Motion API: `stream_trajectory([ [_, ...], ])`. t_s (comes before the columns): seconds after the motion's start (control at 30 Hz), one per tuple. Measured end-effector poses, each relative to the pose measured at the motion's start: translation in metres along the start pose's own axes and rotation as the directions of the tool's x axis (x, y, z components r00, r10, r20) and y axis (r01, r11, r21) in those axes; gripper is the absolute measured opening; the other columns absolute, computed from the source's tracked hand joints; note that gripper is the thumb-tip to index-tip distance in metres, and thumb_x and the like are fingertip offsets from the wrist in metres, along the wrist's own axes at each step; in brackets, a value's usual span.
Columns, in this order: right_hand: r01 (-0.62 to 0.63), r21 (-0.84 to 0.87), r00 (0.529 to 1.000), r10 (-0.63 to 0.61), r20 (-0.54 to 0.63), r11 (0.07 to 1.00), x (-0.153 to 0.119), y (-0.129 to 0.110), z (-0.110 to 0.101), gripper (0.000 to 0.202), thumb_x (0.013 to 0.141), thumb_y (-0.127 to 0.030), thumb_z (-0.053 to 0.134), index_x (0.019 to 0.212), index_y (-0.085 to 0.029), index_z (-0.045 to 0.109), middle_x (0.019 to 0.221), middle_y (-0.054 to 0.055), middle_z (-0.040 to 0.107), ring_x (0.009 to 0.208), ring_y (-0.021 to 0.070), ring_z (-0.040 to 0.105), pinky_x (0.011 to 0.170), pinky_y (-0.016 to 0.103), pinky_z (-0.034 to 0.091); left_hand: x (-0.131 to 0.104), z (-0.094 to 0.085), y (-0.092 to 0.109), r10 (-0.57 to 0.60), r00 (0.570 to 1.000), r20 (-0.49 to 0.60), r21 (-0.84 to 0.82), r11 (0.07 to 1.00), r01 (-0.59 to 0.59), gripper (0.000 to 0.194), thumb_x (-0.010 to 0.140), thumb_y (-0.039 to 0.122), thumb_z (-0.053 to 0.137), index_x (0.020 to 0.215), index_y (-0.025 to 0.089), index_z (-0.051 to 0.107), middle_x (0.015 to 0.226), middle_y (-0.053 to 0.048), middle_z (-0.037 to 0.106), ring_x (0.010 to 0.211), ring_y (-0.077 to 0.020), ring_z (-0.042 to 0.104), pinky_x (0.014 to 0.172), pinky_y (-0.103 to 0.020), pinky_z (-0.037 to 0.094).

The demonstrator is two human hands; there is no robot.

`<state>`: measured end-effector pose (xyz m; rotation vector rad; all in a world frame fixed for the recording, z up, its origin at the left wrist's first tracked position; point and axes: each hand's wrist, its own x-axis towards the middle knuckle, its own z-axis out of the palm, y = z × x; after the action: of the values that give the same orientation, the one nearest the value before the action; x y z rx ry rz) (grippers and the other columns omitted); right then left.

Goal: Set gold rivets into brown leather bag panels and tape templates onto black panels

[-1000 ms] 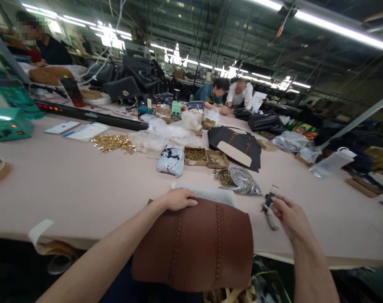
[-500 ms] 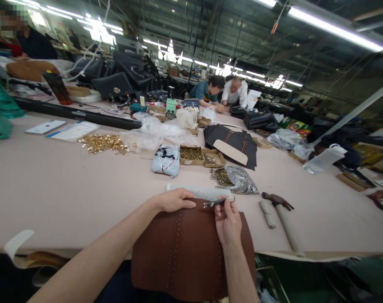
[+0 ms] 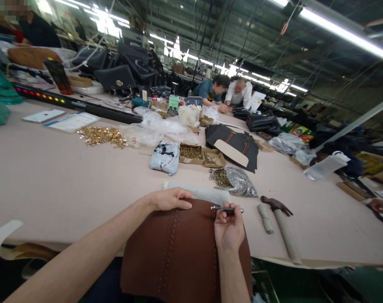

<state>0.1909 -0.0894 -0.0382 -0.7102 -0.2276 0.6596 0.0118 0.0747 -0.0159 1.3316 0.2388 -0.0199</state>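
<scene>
I see one brown leather panel (image 3: 185,252), left hand (image 3: 169,199) flat on it; right hand (image 3: 229,227) pinching one metal tool (image 3: 224,208); one hammer (image 3: 281,225) beside.

Centre frame: hammer (image 3: 281,227) beside rolled cloth (image 3: 265,218), right of centre. Above: bagged chain (image 3: 238,180), two hardware boxes (image 3: 202,155). Upper left: brass fittings heap (image 3: 101,136). Two people (image 3: 225,90) upper centre.

Left hand (image 3: 170,199) pressing flat on the brown leather panel (image 3: 181,248) at the counter (image 3: 52,176) edge; right hand (image 3: 229,227) pinching a thin metal tool (image 3: 225,208) over its stitched seam; hammer (image 3: 281,225) lying just beside.
</scene>
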Motion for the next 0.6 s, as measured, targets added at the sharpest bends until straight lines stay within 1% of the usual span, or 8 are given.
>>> stream_trajectory([
  [0.1, 0.086, -0.094, 0.996, -0.086, 0.001, 0.992, -0.006, 0.001, 0.003, 0.028, 0.085, -0.041, 0.076, 0.08, -0.02, 0.058, 0.077, -0.003, 0.059, 0.053, 0.0064, 0.044, 0.044, 0.017, 0.031, 0.0, 0.0, 0.0, -0.001, 1.0, -0.008, 0.004, 1.0, 0.001, 0.048, 0.08, 0.052, 0.085, 0.112, 0.017, 0.075, 0.102, -0.005, 0.078, 0.079, -0.0141, 0.067, 0.079, -0.025, 0.05],
  [0.23, 0.184, -0.202, 0.983, -0.181, 0.031, 0.962, -0.012, 0.003, 0.007, 0.027, 0.09, -0.041, 0.069, 0.08, -0.02, 0.056, 0.076, -0.003, 0.059, 0.052, 0.0069, 0.044, 0.045, 0.019, 0.031, 0.001, 0.0, 0.001, -0.008, 1.0, -0.015, 0.002, 1.0, 0.008, 0.05, 0.078, 0.05, 0.087, 0.114, 0.018, 0.074, 0.106, -0.006, 0.078, 0.081, -0.0141, 0.067, 0.081, -0.026, 0.05],
  [0.37, 0.212, -0.275, 0.977, -0.211, 0.035, 0.938, -0.015, 0.004, 0.01, 0.026, 0.092, -0.041, 0.068, 0.081, -0.02, 0.056, 0.078, -0.002, 0.059, 0.053, 0.0078, 0.045, 0.043, 0.02, 0.027, 0.003, 0.0, 0.002, -0.013, 1.0, -0.028, -0.007, 1.0, 0.012, 0.051, 0.077, 0.047, 0.088, 0.115, 0.018, 0.074, 0.108, -0.006, 0.077, 0.082, -0.0144, 0.067, 0.082, -0.027, 0.05],
  [0.53, 0.233, -0.294, 0.971, -0.238, 0.017, 0.927, -0.019, 0.002, 0.011, 0.026, 0.093, -0.04, 0.068, 0.081, -0.02, 0.056, 0.077, -0.003, 0.058, 0.056, 0.0086, 0.046, 0.047, 0.02, 0.033, 0.005, 0.001, 0.002, 0.0, 0.999, -0.043, -0.003, 1.0, 0.0, 0.049, 0.077, 0.045, 0.088, 0.115, 0.018, 0.073, 0.108, -0.006, 0.077, 0.085, -0.0153, 0.067, 0.084, -0.028, 0.049],
  [0.6, 0.229, -0.293, 0.972, -0.235, 0.014, 0.928, -0.019, 0.002, 0.011, 0.026, 0.093, -0.041, 0.068, 0.082, -0.021, 0.056, 0.077, -0.003, 0.058, 0.056, 0.0085, 0.046, 0.046, 0.02, 0.033, 0.005, 0.001, 0.001, 0.001, 0.999, -0.042, -0.01, 1.0, -0.001, 0.048, 0.078, 0.045, 0.088, 0.115, 0.018, 0.073, 0.108, -0.005, 0.077, 0.085, -0.0153, 0.067, 0.084, -0.028, 0.049],
])
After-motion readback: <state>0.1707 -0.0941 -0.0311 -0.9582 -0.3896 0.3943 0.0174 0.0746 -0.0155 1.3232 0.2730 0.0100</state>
